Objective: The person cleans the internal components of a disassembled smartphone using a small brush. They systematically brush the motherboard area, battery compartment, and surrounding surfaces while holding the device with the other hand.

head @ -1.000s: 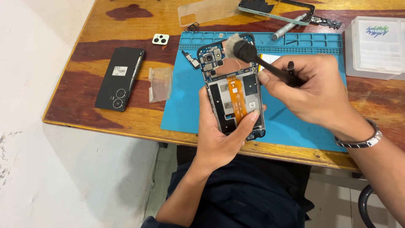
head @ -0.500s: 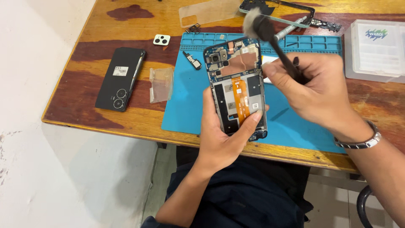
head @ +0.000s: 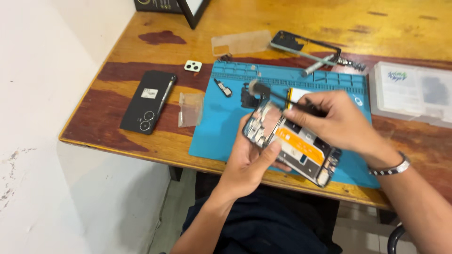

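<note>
- Being cradled in the left hand [head: 249, 162] above the front part of the blue silicone repair mat [head: 212, 127] is an opened black smartphone body with an orange flex strip and exposed boards [head: 294, 148]; it is being held tilted, camera end toward the left.
- A small black-handled brush with a pale bristle tuft [head: 263, 90] is being pinched between the thumb and fingers of the right hand [head: 336, 122], with the tuft just beyond the phone's upper corner.
- The phone body is being judged light, thin and stiff, yet fragile: it is best gripped by the frame edges, as the left-hand fingers are wrapping it now, and not by the orange strip or boards.
- The brush is being judged very light, with soft bristles; a hold on the handle suits it.
- Compared with half a second ago, the phone is being held turned from nearly upright to a slant, and the brush is being carried lower and leftward.
- A black rear cover with camera rings [head: 146, 101], a black metal frame [head: 306, 44] and a clear plastic parts box [head: 414, 91] are lying apart on the wooden table [head: 117, 136].
</note>
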`<state>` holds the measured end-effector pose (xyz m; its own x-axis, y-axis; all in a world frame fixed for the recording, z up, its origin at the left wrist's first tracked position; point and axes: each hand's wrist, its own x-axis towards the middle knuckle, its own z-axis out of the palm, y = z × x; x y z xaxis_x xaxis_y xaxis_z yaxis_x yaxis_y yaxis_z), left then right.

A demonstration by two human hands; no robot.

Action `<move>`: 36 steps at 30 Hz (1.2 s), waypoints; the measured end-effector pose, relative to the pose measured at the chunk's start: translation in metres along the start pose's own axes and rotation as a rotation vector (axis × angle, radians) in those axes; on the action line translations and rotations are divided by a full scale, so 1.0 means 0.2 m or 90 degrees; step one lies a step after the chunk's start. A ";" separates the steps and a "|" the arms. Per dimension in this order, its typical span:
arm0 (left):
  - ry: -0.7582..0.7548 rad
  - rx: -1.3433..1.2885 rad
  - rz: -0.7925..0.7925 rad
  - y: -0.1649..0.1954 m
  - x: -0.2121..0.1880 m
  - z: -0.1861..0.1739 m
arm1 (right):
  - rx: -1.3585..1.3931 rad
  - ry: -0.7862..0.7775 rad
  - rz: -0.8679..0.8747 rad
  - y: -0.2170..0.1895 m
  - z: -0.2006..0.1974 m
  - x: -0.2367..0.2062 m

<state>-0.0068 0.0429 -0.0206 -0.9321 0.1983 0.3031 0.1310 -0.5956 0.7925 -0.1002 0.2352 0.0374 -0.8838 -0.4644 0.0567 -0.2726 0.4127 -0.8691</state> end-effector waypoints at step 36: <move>0.277 0.183 0.275 0.06 -0.10 -0.26 | -0.226 0.036 -0.076 0.06 -0.05 0.02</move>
<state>-0.0048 -0.0089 -0.0436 -0.8191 -0.3782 0.4313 0.5509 -0.3091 0.7752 -0.1102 0.2462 0.0317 -0.8548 -0.4855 0.1832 -0.4808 0.6084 -0.6314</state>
